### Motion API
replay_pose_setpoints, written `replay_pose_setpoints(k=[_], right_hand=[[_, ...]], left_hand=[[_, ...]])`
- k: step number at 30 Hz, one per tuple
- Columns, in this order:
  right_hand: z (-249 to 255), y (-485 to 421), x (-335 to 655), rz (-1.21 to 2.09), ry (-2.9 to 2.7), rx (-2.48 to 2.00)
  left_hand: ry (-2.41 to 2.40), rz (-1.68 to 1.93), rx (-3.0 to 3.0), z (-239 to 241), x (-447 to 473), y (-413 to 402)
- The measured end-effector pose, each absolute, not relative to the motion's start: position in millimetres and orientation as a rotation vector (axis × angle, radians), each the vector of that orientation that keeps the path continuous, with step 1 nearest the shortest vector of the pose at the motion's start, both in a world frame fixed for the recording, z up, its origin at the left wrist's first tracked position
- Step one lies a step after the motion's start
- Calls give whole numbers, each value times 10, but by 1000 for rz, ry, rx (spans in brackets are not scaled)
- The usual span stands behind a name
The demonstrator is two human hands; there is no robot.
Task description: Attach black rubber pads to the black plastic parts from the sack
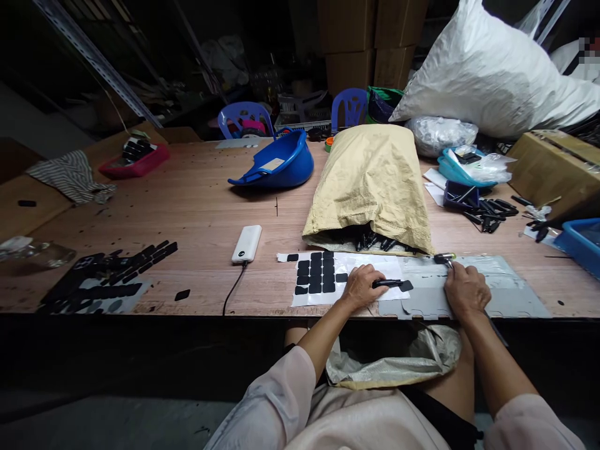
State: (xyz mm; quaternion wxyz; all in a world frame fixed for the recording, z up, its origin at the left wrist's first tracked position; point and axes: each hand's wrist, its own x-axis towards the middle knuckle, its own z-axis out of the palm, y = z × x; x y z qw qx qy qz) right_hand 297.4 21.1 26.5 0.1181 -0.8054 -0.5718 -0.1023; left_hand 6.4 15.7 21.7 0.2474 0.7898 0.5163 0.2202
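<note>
My left hand [363,287] is closed on a slim black pen-shaped piece [387,283], which lies nearly level over the work surface. The piece's right end meets a small black rounded patch [405,286] at the left part of a grey board [426,300]. My right hand [467,289] grips a small hammer [443,257] by its handle, with the head just above the board's far edge. Under my left wrist lies a white sheet [365,259] bearing rows of black rounded-square patches [316,272].
Behind my hands a yellow woven sack [370,175] lies with black pieces at its mouth. A white power bank [246,244] with a cable, a blue scoop [281,164] and more black pieces [492,212] share the table. An open sack [394,369] rests on my lap.
</note>
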Motion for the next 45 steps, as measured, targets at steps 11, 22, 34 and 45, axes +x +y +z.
replay_pose_setpoints(k=[11, 22, 34, 45], right_hand=[[281, 235, 2823, -359, -1632, -2349], [237, 263, 2823, -369, -1615, -2316], [206, 274, 2838, -381, -1621, -2325], [216, 261, 2820, -356, -1620, -2332]], left_hand=[[1393, 688, 2156, 175, 17, 170], [871, 657, 2180, -317, -38, -1059], [1585, -258, 1713, -560, -121, -1158], [1450, 103, 1745, -348, -116, -1174]])
